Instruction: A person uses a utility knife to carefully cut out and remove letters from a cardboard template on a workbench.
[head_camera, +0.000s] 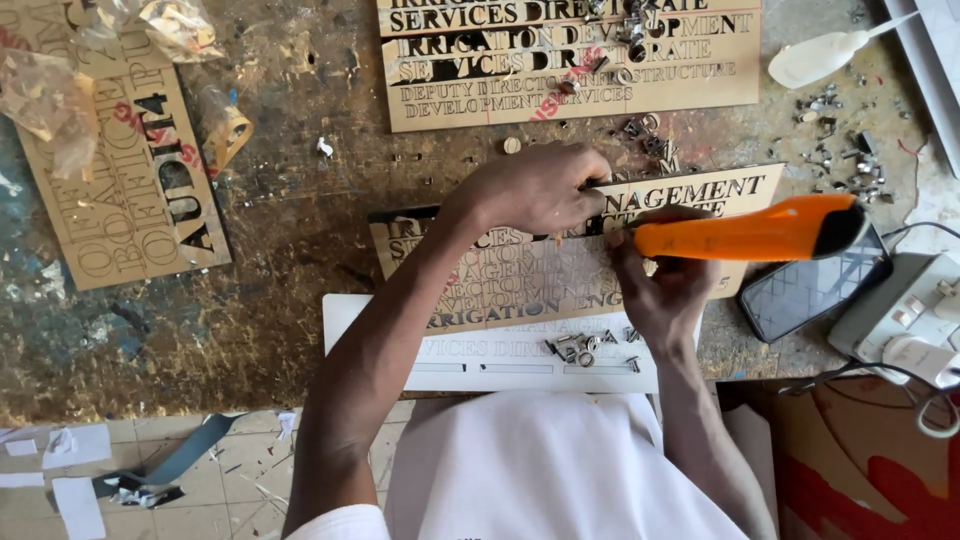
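So my right hand (668, 290) is closed around the orange utility knife (750, 232), tip pointing left at my left hand (535, 188), whose fingers press down on the tan lettered sign panel (500, 275). Panel lies on a white cut-out sheet (500, 365), dark phone (815, 285) just right.

Hands: two, the left hand (535, 188) and the right hand (665, 285), both at the centre of the frame.
Gold sign plates: four, namely one at upper left (120, 190), two stacked at top centre (570, 75), one under the hands (560, 260).
White plates: one (500, 355), below the centre plate.
Orange-handled tools: one (750, 232), right of centre.
Phones: one (815, 285), at right.
White bottles: one (815, 58), upper right.
Power strips: one (900, 310), far right.
Small cut-out letters: too many to count, scattered at upper right (850, 165) and on the white plate.
Tables: one (280, 250).
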